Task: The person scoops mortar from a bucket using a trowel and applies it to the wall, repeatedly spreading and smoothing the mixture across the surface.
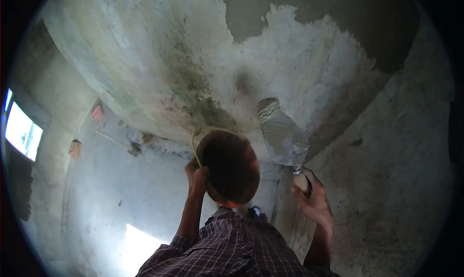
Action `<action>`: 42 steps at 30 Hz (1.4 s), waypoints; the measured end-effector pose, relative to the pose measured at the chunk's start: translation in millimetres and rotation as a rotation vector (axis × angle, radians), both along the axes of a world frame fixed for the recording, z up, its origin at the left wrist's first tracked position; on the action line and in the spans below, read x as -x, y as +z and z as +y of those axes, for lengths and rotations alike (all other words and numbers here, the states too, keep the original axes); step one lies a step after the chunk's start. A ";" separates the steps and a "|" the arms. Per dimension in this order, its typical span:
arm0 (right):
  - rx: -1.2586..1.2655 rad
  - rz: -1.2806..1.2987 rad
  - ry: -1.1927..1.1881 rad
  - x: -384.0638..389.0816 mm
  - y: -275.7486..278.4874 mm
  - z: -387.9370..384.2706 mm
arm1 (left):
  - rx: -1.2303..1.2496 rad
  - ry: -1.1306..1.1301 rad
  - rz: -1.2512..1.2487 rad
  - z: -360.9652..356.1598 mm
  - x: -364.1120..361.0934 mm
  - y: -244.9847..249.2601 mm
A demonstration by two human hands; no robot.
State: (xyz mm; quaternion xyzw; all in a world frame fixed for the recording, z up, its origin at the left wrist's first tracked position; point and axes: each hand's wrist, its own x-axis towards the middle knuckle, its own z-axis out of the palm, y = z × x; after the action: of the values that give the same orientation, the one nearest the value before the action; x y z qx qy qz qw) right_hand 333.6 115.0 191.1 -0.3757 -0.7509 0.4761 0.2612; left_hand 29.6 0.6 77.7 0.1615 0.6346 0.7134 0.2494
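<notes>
I am looking up at a rough whitish ceiling. My left hand is raised and grips the rim of a round dark pan with an orange edge, held just below the ceiling. My right hand is closed on the handle of a metal trowel. The trowel's grey-coated blade points up and touches the ceiling just right of the pan. Both forearms rise from plaid sleeves at the bottom of the view.
A darker patch of wet grey plaster covers the ceiling's upper right. Greenish stains run down its middle. A bright window sits in the left wall, and a rough wall stands close on the right.
</notes>
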 end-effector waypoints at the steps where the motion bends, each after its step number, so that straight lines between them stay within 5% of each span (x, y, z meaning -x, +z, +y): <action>1: 0.089 0.008 -0.015 -2.1 5.0 -2.9 | 0.017 0.003 -0.018 -4.4 4.1 -6.7; 3: 0.024 0.094 -0.019 -1.0 4.8 -5.9 | 0.014 0.001 -0.042 -13.0 13.1 -18.4; 5: 0.452 0.583 0.090 0.5 -13.0 -3.7 | 0.097 0.018 -0.043 -19.2 22.8 -26.5; 7: 0.634 0.443 -0.106 -4.9 -74.8 -3.8 | 0.049 0.025 -0.053 -20.7 32.0 -28.7; 8: 0.668 0.450 0.032 -0.2 -80.9 -3.9 | 0.053 0.029 -0.060 -23.5 36.4 -29.2; 12: 0.450 0.239 -0.418 30.0 -74.5 -10.8 | -0.002 0.057 -0.090 -28.9 56.4 -32.9; 19: 0.098 0.334 -0.570 56.2 18.2 37.9 | 0.102 0.049 -0.078 -24.6 84.4 -39.4; 25: 0.163 0.746 -0.276 89.2 55.3 60.7 | 0.007 0.052 -0.157 -25.4 103.8 -50.5; 35: -0.418 0.124 -0.585 137.0 47.8 134.7 | 0.127 0.036 -0.173 -43.7 132.3 -79.4; 37: -0.833 -0.105 -0.638 139.1 52.4 155.9 | 0.167 0.052 -0.117 -48.7 137.8 -87.5; 38: -0.830 -0.119 -0.642 138.9 53.0 166.7 | 0.193 0.046 -0.131 -50.6 141.3 -89.7; 42: -1.007 -0.653 -0.751 139.9 58.6 210.3 | 0.137 0.016 -0.181 -52.6 151.1 -93.5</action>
State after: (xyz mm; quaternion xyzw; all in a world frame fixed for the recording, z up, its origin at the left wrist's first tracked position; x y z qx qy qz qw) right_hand 193.7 325.4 249.8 -0.5665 -0.7393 -0.1883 0.3113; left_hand -121.5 -51.9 -15.8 0.0738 0.6579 0.6822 0.3103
